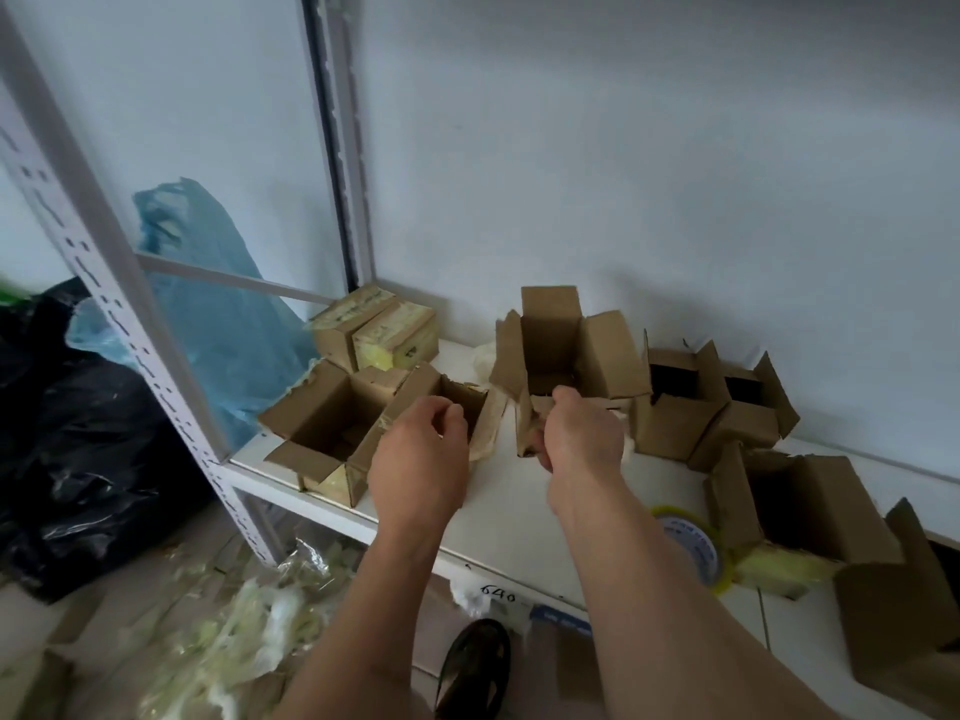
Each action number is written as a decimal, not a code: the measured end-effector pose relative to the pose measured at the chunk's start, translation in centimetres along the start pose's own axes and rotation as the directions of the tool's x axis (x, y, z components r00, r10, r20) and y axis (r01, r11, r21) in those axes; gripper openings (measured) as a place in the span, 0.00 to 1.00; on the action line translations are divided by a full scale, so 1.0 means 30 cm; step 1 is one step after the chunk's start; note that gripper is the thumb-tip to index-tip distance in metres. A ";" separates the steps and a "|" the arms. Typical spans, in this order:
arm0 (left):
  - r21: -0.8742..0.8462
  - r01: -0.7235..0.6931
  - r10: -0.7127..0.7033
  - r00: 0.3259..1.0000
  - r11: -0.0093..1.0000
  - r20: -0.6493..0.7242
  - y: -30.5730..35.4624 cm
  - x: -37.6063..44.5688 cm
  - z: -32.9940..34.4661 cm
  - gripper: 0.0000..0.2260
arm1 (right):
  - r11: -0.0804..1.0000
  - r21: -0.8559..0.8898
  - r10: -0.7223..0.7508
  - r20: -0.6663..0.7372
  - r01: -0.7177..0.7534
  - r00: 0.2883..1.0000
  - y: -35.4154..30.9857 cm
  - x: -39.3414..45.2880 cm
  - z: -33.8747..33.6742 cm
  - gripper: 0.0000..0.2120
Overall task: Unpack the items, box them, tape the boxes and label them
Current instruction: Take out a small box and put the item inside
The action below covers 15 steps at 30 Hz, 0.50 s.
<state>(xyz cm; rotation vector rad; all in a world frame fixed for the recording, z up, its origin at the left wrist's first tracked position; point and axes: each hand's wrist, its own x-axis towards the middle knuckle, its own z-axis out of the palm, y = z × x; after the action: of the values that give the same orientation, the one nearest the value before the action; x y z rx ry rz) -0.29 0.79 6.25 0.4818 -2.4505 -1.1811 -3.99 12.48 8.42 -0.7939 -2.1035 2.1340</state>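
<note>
Several small open cardboard boxes stand on a white shelf (498,517). My right hand (582,433) grips the near flap of the middle open box (558,350), whose other flaps stand up. My left hand (421,454) hovers with loosely curled fingers at the flap of another open box (457,402) and holds nothing that I can see. An open box (322,423) sits at the shelf's left corner. Two taped boxes (379,330) stand at the back left. A roll of clear tape (696,543) lies near the front edge, partly hidden by my right forearm.
Two open boxes with dark contents (675,387) stand to the right, and more open boxes (810,511) at the far right. A white rack post (104,283) stands at the left. Black and blue plastic bags (218,314) and torn wrapping (249,631) lie beside and below the shelf.
</note>
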 end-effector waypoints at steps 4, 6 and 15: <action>0.153 -0.009 0.015 0.999 0.988 -0.041 -0.059 0.023 -0.130 0.10 | 0.995 0.102 -0.002 0.106 -0.009 0.994 -0.090 -0.098 0.101 0.08; 0.273 -0.020 0.038 0.997 0.962 -0.060 -0.097 0.039 -0.208 0.10 | 0.994 0.104 0.011 0.200 -0.033 0.980 -0.108 -0.157 0.177 0.09; 0.453 0.079 -0.007 0.987 0.888 -0.159 -0.367 0.104 -0.521 0.11 | 0.951 0.113 0.206 0.465 -0.288 0.861 -0.102 -0.450 0.588 0.11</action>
<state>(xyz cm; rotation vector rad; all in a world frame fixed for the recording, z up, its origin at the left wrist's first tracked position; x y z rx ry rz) 5.93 -17.54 7.07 0.7324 -2.5844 -0.5380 0.04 -8.64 14.78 -0.6268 -2.0354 2.8371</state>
